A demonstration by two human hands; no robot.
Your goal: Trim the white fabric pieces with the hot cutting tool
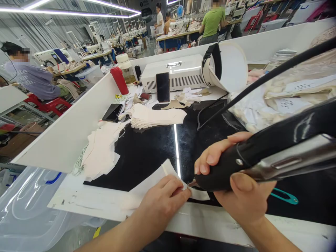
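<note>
Handling first. Left hand [166, 203] is bearing down on the white cloth [154, 178], thumb and fingers coming together on its right side, close to the tool's nose. Good spot for tension, poor spot for skin: fingertips should be sitting just behind the working point, cloth lying flat and taut, no ripple feeding in. Right hand [243, 199] is wrapping around the black hand tool [223, 168], thumb on the near side, fingers over the far side; grip is clamping firmly on the body. Nose is pointing left at the cloth; its small tip is partly hiding beside the left fingers, so I can't tell how deep it's biting. Best practice: steady wrist, light pressure, tip tracking the edge, eyes on the contact point. Black cable [275, 68] is running above the tool; it should be hanging slack, not tugging.

Looks, same direction. Cloth is lying at the near edge of the black work surface [147, 150], overlapping the white border [94, 199]. It's showing plain white, thin, smooth, tapering to a raised-looking corner at the far end, with a narrow cream band near that corner. Right of the fingers, a pale curved strip [201, 193] is extending under the tool; can't tell if it's joining the cloth. Further right, a teal loop-handled item [286, 196] is lying flat.
</note>
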